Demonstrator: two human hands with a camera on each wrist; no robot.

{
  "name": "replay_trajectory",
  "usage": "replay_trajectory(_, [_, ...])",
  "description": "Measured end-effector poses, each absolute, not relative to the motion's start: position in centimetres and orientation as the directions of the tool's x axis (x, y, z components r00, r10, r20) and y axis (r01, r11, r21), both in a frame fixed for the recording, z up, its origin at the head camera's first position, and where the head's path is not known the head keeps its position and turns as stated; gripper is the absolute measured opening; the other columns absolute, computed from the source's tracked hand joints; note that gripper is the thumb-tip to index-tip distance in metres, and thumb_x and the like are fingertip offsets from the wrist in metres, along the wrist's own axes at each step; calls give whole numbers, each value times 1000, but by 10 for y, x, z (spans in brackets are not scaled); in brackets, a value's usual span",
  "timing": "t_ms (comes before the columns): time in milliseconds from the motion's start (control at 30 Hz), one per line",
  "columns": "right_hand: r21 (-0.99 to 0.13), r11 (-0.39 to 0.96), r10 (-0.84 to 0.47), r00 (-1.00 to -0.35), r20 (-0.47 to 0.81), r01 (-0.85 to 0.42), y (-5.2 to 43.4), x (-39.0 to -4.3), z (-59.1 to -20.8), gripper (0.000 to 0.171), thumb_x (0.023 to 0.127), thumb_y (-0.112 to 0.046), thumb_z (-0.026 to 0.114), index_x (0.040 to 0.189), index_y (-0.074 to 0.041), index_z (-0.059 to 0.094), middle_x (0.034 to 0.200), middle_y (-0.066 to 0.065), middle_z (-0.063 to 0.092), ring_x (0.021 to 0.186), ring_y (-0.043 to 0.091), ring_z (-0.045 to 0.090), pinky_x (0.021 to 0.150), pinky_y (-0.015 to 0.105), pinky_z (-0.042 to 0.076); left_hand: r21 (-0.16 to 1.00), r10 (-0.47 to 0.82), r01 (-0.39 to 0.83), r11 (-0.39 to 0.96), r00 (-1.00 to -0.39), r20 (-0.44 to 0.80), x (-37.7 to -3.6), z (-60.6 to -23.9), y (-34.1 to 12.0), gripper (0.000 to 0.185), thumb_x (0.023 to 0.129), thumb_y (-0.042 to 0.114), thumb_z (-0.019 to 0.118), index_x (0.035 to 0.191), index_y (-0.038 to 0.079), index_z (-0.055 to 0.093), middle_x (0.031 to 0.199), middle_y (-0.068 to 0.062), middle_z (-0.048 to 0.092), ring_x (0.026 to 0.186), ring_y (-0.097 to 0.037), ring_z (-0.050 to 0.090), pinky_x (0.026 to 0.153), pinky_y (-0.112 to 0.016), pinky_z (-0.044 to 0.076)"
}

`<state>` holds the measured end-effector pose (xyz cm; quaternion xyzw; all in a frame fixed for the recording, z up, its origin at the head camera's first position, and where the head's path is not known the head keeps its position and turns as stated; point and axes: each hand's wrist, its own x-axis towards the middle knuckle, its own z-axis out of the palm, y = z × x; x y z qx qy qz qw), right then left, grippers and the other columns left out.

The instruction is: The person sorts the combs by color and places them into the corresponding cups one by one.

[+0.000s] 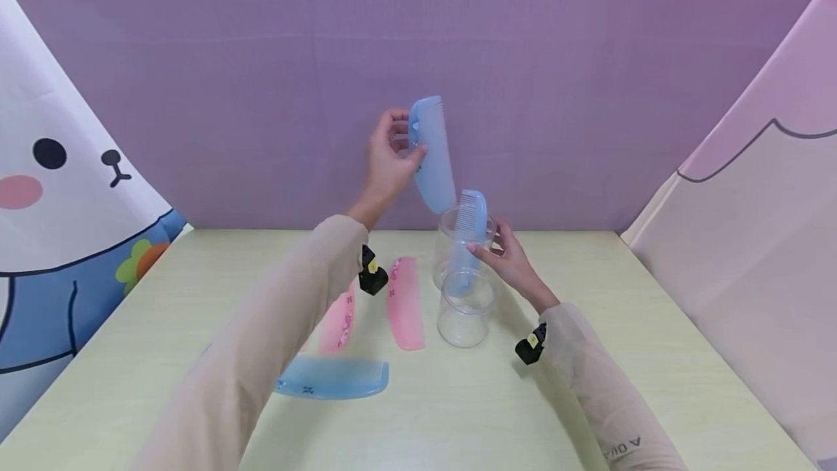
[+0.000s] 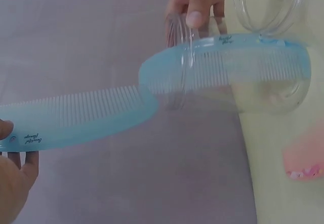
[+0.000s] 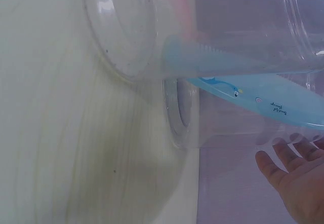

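My left hand [image 1: 400,142] is raised above the table and pinches one end of a light blue comb [image 1: 433,158], which hangs tilted, its lower tip just over the far clear jar [image 1: 450,232]. The left wrist view shows that hand [image 2: 12,165] at the comb's [image 2: 76,113] end. A second blue comb [image 1: 469,227] stands in that jar, sticking out of its mouth. My right hand [image 1: 492,244] holds the jar by its side near the rim, thumb and fingers [image 2: 196,11] on the clear wall. In the right wrist view its palm [image 3: 293,183] shows behind the jar and comb [image 3: 253,89].
A smaller empty clear jar [image 1: 465,311] stands just in front of the first. Two pink combs [image 1: 405,304] [image 1: 338,322] lie left of the jars, and another blue comb [image 1: 333,378] lies nearer me. Fabric walls close in the pale table [image 1: 654,355] on three sides.
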<state>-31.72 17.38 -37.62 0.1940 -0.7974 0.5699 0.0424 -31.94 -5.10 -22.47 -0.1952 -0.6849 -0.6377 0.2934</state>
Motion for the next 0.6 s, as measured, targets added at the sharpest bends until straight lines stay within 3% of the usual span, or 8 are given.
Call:
replay_trajectory(333, [-908, 273, -267, -932, 246, -318, 171, -306, -362, 72, 88, -16, 60, 143, -4, 16, 144, 21, 27, 132, 39, 30, 106, 52, 31, 757, -53, 645, 102, -757, 652, -316, -237, -32, 38, 79, -8, 61, 114, 1, 47, 108, -18, 57, 91, -28, 59, 78, -38, 55])
replay_trajectory(600, [-897, 296, -255, -932, 257, -328, 176, -317, -375, 73, 87, -26, 61, 144, -12, 17, 145, 13, 27, 133, 33, 32, 106, 50, 33, 794, -25, 601, 84, -796, 605, -299, -243, -20, 38, 79, -12, 59, 114, -5, 47, 109, -24, 56, 93, -34, 57, 82, -43, 53])
